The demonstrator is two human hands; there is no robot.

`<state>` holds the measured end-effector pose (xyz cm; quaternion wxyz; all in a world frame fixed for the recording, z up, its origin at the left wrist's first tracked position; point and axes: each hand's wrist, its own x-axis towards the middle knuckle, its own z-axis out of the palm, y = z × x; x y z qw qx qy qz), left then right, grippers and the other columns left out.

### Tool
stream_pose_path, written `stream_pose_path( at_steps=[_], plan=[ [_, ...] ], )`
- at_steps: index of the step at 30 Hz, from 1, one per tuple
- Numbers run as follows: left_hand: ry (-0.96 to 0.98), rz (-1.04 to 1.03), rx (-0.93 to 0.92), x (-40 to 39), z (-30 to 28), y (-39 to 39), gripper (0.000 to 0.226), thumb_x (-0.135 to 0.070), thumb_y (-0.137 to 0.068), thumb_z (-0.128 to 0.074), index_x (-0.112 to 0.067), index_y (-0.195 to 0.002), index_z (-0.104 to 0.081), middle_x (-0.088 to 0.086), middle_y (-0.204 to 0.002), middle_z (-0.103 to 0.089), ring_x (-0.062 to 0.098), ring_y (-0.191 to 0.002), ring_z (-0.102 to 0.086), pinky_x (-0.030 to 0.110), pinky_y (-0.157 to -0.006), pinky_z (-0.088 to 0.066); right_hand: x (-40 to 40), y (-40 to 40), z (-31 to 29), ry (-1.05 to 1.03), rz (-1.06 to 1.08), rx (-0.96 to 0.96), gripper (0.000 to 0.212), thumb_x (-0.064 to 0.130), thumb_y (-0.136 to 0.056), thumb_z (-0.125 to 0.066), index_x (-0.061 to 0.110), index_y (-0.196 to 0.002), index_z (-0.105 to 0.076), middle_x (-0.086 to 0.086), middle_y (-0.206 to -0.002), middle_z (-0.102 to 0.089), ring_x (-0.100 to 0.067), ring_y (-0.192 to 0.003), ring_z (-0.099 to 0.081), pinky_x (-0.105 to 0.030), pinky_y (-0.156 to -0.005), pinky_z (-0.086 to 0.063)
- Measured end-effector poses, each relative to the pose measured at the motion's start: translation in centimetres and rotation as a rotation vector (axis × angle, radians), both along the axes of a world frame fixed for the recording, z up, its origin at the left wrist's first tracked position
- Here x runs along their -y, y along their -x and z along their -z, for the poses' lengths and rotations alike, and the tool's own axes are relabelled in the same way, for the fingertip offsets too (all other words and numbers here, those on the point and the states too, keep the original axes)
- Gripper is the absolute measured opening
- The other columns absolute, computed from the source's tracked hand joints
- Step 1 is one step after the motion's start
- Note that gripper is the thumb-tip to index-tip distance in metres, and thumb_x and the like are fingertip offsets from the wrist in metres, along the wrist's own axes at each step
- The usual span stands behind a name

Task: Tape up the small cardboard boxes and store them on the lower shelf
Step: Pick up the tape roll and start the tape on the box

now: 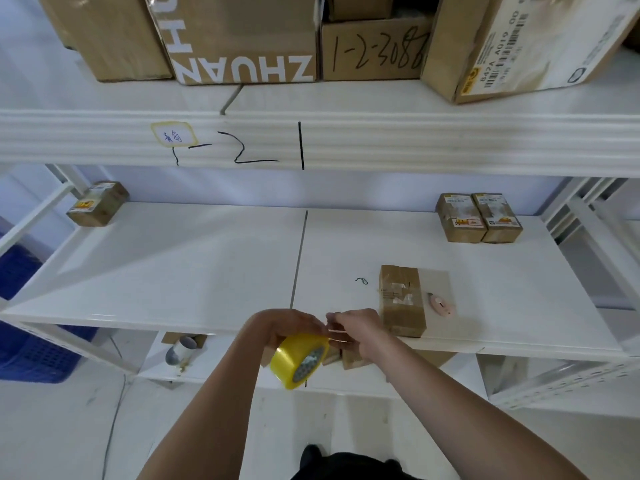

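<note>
Far up and left of the left hand (pixel 289 327): one small taped box (pixel 98 203) at the back left corner of the white shelf (pixel 180 265), with a blue crate (pixel 24 327) lower down beyond the shelf frame. Directly below and left of that hand, on the lower shelf (pixel 221 362): a grey and white roll (pixel 180 348) lying by a scrap of cardboard.

Left hand: fingers curled over the top of the yellow tape roll (pixel 300 360), gripping it, roll tilted and held just in front of the shelf edge. From the roll toward the right hand (pixel 356 332): a thin strip of tape (pixel 337 332), stretched across the short gap. Right hand: fingertips pinching the free end of that strip, close beside the left hand. Partly hidden under both hands, on the lower shelf: small cardboard boxes (pixel 349 358), number unclear.

Just right of the right hand, touching or nearly touching the wrist: a long small cardboard box (pixel 401 301) standing on the white shelf near the front edge, tape across the top face. Just beyond it to the right: a pink cutter (pixel 440 304), lying flat. Farther up and right: two labelled boxes (pixel 479 218) side by side, touching each other, at the back of the shelf.

Above everything, on the upper shelf (pixel 381 98): large cartons (pixel 242 39), one marked ZHUAN, another with handwritten numbers.
</note>
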<state>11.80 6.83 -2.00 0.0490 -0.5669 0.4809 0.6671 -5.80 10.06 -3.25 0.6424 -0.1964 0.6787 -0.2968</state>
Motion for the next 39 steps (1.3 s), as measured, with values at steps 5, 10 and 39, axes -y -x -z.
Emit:
stream_pose_path(
  at_steps=[5,10,39],
  plan=[
    [0.052,0.12,0.03,1.8,-2.3,1.4,0.023,-0.037,-0.093,-0.071,-0.032,-0.114,-0.076,0.006,-0.128,-0.066,0.031,-0.113,-0.065,0.045,-0.096,-0.057,0.7,3.3,-1.4,0.058,0.032,0.058,0.008,0.002,-0.093,-0.07,-0.005,-0.097,-0.07,-0.016,-0.077,-0.077,-0.026,-0.063,-0.074,-0.036,-0.058,-0.062],
    [0.233,0.084,0.096,3.5,-3.2,3.6,0.051,-0.052,-0.085,-0.074,-0.024,-0.128,-0.068,0.008,-0.13,-0.063,0.032,-0.117,-0.062,0.048,-0.101,-0.054,1.5,6.6,-3.2,0.108,0.122,0.124,0.019,0.013,-0.096,-0.068,-0.005,-0.102,-0.069,-0.016,-0.094,-0.074,-0.029,-0.077,-0.072,-0.036,-0.063,-0.062],
    [0.718,0.429,0.505,10.3,-3.2,13.3,0.061,-0.074,-0.067,-0.076,-0.016,-0.071,-0.058,0.002,-0.07,-0.061,0.017,-0.065,-0.059,0.033,-0.066,-0.05,2.5,17.4,-2.3,0.196,0.4,-0.189,0.02,0.008,-0.091,-0.074,-0.006,-0.076,-0.072,-0.017,-0.071,-0.075,-0.027,-0.063,-0.075,-0.032,-0.056,-0.061]
  ],
)
